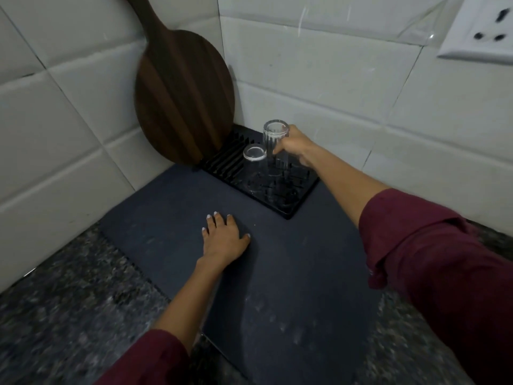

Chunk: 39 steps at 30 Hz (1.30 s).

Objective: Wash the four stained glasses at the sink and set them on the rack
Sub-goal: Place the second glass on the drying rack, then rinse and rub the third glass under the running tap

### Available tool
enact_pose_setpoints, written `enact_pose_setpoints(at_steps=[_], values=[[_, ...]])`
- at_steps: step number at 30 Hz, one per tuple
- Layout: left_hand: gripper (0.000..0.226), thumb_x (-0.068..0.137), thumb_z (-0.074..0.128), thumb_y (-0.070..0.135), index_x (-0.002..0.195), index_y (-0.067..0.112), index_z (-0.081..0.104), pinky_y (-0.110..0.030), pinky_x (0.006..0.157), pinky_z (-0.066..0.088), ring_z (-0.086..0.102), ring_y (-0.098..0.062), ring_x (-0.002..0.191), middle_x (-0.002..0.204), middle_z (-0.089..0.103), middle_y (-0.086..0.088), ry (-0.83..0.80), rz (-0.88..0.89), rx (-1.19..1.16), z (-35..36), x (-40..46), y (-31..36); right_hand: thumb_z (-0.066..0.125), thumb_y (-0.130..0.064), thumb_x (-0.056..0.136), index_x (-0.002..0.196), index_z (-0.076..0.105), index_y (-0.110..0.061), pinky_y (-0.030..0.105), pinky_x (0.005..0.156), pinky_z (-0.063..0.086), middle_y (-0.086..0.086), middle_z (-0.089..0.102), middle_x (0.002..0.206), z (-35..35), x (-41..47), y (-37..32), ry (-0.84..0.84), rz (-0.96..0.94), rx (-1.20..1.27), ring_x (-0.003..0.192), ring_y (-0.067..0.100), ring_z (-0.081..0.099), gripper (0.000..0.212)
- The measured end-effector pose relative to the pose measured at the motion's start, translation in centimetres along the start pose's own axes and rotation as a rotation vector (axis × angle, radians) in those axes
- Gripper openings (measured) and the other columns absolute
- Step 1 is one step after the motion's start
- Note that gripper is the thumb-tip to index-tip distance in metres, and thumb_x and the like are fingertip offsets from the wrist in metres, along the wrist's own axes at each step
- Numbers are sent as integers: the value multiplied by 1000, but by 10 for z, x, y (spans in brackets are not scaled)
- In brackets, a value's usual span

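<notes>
A black slotted drying rack (301, 200) lies in the tiled corner. One clear glass (254, 168) stands upside down on it. My right hand (295, 147) grips a second clear ribbed glass (273, 136), also upside down, just behind and above the first, over the rack. Whether it touches the rack I cannot tell. My left hand (223, 240) rests flat with spread fingers on the dark mat (291, 273) in front of the rack. The sink is out of view.
A round dark wooden board (183, 98) with a handle leans against the wall at the rack's left end. White tiled walls close the corner. A wall socket (483, 31) sits at upper right. Speckled granite counter (63, 301) surrounds the mat.
</notes>
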<state>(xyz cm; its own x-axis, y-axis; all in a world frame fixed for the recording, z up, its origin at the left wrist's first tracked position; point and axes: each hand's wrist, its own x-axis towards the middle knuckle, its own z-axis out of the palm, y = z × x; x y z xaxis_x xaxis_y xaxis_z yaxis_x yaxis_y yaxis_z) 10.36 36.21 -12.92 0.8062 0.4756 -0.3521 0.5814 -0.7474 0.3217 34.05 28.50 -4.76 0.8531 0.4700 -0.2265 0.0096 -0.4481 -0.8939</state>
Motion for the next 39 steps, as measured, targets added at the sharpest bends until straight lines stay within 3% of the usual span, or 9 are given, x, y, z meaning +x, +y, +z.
enact_pose_setpoints(at_steps=[5,12,17,20,23,26,30,35,39], values=[[62,94,52,36,143,2,33,-43,115,25,24,-36,142,151,31,-21,89,171,-136,1,-21,36,64,2,71,143,27,-8,39,99,46,15,43,141,-22,-45,7,59,-20,4,124,29,47,82],[46,92,60,24,135,12,49,-27,97,40,51,-19,126,137,54,-5,26,627,-540,33,-96,157,51,9,80,128,47,-7,28,83,45,9,54,115,-117,-210,52,142,-58,261,105,19,54,51],[90,68,83,35,143,21,35,-35,105,42,42,-10,130,144,44,1,-282,718,-602,83,-121,228,46,14,83,118,53,-9,24,86,49,11,59,115,-200,-329,97,337,-47,352,109,19,57,43],[119,60,90,27,152,19,14,-22,100,38,35,-6,132,145,33,9,-381,688,-696,114,-133,258,47,16,82,111,57,-9,27,87,49,11,61,110,-235,-382,127,456,-18,390,105,21,60,39],[116,52,92,28,147,19,25,-31,101,44,46,-14,128,140,45,3,-281,557,-827,136,-135,277,47,14,84,109,58,-8,25,82,51,10,63,104,-255,-420,153,544,8,433,96,18,63,36],[82,48,86,40,119,28,47,-47,96,49,60,-26,112,119,63,-4,-124,462,-820,145,-133,285,46,13,85,107,58,-6,19,74,51,7,63,96,-270,-447,174,633,11,456,87,14,62,31],[59,64,87,18,108,24,48,-37,91,47,59,-28,109,112,62,-5,-15,468,-757,140,-144,291,48,10,86,109,60,-3,15,69,51,8,64,95,-298,-465,205,803,50,405,86,13,61,28],[61,62,89,23,111,23,53,-39,89,51,61,-23,106,110,63,0,116,540,-768,116,-169,294,59,-1,81,118,57,-13,23,85,45,6,63,115,-336,-473,230,1063,137,109,94,15,59,39],[62,61,89,17,114,19,56,-36,87,54,64,-17,101,111,66,-1,164,638,-890,80,-204,317,67,-15,82,132,42,-7,32,93,42,14,50,133,-364,-463,235,1082,145,-201,119,29,51,56]])
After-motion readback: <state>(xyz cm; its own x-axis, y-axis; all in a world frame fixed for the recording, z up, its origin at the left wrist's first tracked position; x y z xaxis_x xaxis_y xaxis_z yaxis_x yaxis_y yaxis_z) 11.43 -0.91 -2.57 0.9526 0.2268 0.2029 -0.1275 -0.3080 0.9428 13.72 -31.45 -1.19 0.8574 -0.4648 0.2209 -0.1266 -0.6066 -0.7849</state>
